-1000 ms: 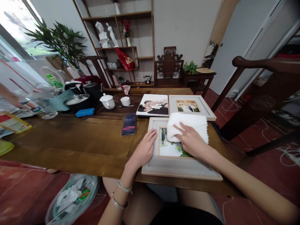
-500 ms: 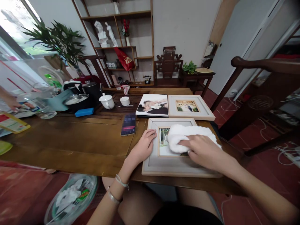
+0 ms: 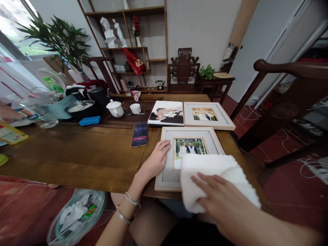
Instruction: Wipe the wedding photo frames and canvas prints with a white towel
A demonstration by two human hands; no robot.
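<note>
A pale wooden picture frame [image 3: 166,172] with a photo of two people lies flat at the near edge of the wooden table [image 3: 77,153]. My left hand [image 3: 156,160] rests flat on the frame's left border, fingers stretched out. My right hand [image 3: 220,201] presses down on a white towel [image 3: 212,171] that covers the frame's near right corner and hangs past the table edge. The fingers lie spread on the cloth.
A second framed photo [image 3: 208,115] and a frameless photo print [image 3: 167,113] lie behind the near frame. A phone [image 3: 139,134] lies to the left. Teapot [image 3: 114,108], cup [image 3: 135,108], pots and a blue sponge [image 3: 89,120] sit further left. A dark chair back [image 3: 287,68] rises at right.
My right hand has dragged the towel down over the frame toward me, from the top to the near right corner, which uncovered the photo. The left hand stayed on the frame's left border.
</note>
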